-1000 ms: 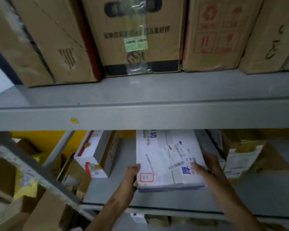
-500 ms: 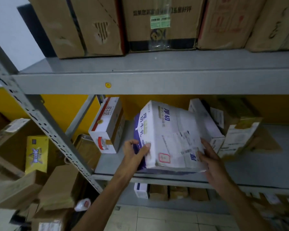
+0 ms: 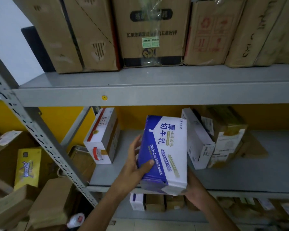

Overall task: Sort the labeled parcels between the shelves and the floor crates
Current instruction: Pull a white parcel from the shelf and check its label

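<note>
A blue and white milk toast box (image 3: pixel 167 152) is lifted off the middle shelf (image 3: pixel 240 177) and tilted up, its printed side facing me. My left hand (image 3: pixel 135 164) grips its left edge, thumb across the blue face. My right hand (image 3: pixel 193 185) holds it from below and behind at the lower right corner; its fingers are mostly hidden by the box.
A red and white box (image 3: pixel 102 137) stands left of it on the middle shelf, white and brown boxes (image 3: pixel 213 139) to the right. Big cardboard cartons (image 3: pixel 150 32) fill the upper shelf. Small parcels (image 3: pixel 157 202) sit below. Cartons and a yellow box (image 3: pixel 27 165) pile on the left.
The box lay flat on the shelf, label up; both hands have lifted it and turned it so the blue printed side faces me. My view has pulled back and down.
</note>
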The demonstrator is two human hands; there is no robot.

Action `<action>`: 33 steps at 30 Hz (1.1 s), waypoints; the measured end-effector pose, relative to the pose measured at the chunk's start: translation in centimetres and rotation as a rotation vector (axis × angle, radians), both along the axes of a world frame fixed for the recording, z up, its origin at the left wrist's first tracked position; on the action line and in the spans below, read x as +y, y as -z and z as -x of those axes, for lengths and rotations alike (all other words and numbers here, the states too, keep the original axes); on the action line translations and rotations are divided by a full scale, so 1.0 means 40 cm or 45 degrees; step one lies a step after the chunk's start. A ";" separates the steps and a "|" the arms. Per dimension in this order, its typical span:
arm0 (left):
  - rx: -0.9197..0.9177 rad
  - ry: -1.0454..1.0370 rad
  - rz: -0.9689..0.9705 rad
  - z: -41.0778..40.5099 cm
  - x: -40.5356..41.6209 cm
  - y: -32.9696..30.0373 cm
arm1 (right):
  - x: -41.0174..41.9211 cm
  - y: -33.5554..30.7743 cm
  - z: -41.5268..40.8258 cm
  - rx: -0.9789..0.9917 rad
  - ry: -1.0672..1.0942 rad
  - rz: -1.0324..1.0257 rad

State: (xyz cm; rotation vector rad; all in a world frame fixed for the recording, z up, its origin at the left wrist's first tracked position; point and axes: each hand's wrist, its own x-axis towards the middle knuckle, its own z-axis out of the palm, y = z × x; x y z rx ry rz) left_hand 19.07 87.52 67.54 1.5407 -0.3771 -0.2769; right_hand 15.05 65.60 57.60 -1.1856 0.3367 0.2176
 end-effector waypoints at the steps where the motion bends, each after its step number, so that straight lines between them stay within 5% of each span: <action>1: 0.060 -0.057 0.044 -0.010 0.011 -0.008 | -0.005 -0.012 0.000 0.070 0.026 -0.075; 5: 0.349 -0.269 0.176 -0.077 0.044 -0.030 | -0.048 -0.058 -0.018 0.083 0.003 -0.104; 15: 0.189 -0.276 -0.200 -0.159 -0.012 -0.058 | -0.067 -0.124 -0.049 0.285 -0.044 -0.029; 19: 0.362 -0.415 -0.101 -0.149 0.037 -0.028 | -0.071 -0.131 -0.068 0.050 0.147 0.376; 25: 0.354 -0.006 -0.415 -0.342 0.100 -0.039 | -0.018 -0.168 -0.332 -0.326 0.233 0.654; 30: -0.052 0.108 -0.471 -0.308 0.033 -0.004 | -0.026 -0.145 -0.343 -0.296 0.355 0.493; 33: -0.537 0.195 -0.975 -0.317 0.070 0.084 | -0.019 -0.027 -0.371 -0.069 0.438 0.244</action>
